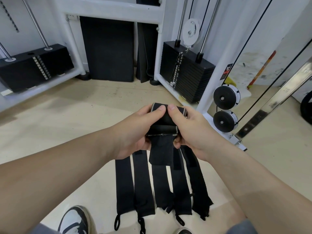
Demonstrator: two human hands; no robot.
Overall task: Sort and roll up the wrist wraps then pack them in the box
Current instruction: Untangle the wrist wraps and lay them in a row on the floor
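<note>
Thumbs pinched atop rolled wrist wrap (166,119) — left hand (135,132) and right hand (190,130) both grasping it mid-air, loose tail hanging. Below, five flat wraps (143,186) side by side on floor (67,124) — shoe (74,220) near.

I stood in a gym: black weight stacks (185,73) in a white cable machine (111,9), with pulleys (225,97) and steel guide rods (182,19), surrounded me.
</note>
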